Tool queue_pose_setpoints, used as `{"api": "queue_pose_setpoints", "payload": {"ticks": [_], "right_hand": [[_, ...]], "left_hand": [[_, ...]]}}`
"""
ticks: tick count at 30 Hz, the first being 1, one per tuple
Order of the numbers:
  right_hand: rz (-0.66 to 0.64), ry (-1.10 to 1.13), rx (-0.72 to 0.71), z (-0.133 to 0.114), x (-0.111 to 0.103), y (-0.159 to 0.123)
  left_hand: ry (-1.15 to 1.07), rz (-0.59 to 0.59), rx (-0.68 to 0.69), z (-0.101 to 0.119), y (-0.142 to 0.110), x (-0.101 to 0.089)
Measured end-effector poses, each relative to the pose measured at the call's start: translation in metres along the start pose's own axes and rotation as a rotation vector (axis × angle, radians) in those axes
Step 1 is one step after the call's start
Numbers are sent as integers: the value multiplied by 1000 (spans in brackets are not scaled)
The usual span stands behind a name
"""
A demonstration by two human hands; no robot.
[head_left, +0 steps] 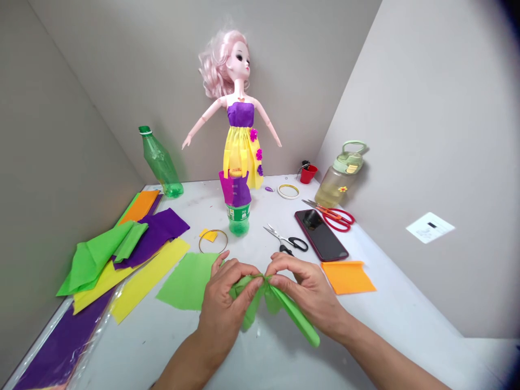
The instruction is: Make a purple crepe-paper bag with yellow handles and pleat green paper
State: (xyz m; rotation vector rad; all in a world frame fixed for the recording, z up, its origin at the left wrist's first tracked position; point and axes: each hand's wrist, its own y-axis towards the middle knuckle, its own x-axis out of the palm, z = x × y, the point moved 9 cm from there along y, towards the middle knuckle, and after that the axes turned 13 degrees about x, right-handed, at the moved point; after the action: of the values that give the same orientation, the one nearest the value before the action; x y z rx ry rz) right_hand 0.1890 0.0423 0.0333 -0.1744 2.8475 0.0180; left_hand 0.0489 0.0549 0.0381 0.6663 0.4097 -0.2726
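Note:
My left hand (227,295) and my right hand (304,287) both pinch a gathered piece of green crepe paper (264,290) at its narrow middle, with fingertips nearly meeting. Its loose ends hang below my hands, and one long strip droops to the right. A flat green paper sheet (187,281) lies just left of my left hand. Ahead stands a pink-haired fashion doll (239,114) in a purple and yellow paper dress, mounted on a cut green plastic bottle (238,219). Black-handled scissors (286,239) lie beyond my right hand.
Stacked purple, yellow, green and orange paper (122,260) covers the left of the white table (134,346). A phone (320,234), red scissors (333,215), orange paper (347,277), a tape roll (288,190), a wire ring (213,241), a green bottle (161,162) and a water jug (340,176) surround the doll.

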Motion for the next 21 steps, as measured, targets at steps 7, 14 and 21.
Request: {"api": "queue_pose_setpoints", "payload": {"ticks": [7,14,21], "right_hand": [[10,21,17,3,-1,1],[22,56,60,5,-2,1],[-20,55,82,3,1,2]], "left_hand": [[8,12,6,1,0,-2],[-8,-4,30,1,0,0],[-12,16,44,1,0,-2]]}}
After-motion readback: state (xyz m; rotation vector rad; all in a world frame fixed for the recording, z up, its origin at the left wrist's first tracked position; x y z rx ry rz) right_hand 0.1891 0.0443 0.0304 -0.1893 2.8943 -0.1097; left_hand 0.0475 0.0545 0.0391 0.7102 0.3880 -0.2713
